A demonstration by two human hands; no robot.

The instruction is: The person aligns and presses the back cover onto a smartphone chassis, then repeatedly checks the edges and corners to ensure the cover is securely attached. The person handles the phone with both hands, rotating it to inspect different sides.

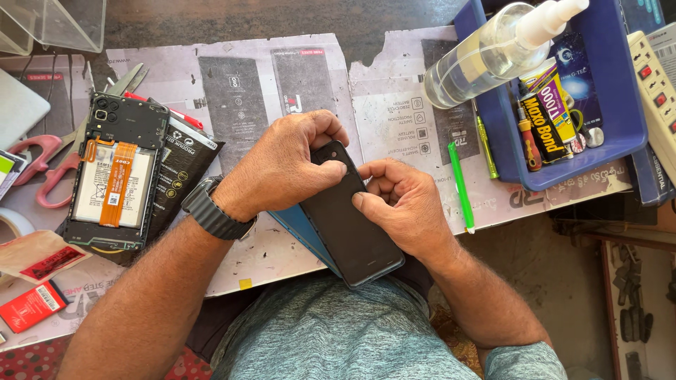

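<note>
Both hands hold a dark smartphone (pixel 348 225) tilted over the table's near edge, its back facing up. My left hand (pixel 285 165) wraps the phone's top end, fingers curled over the corner by the camera. My right hand (pixel 398 204) grips the right side, thumb pressed on the back cover. A blue panel edge (pixel 299 229) shows under the phone's left side. A black watch band (pixel 211 211) sits on my left wrist.
An opened phone (pixel 116 179) with exposed battery and orange ribbon lies at left, pink-handled scissors (pixel 42 165) beside it. A blue tray (pixel 620 119) at right holds a spray bottle (pixel 493 49), glue tubes and a screwdriver. A green stick (pixel 461 186) lies on the paper sheets.
</note>
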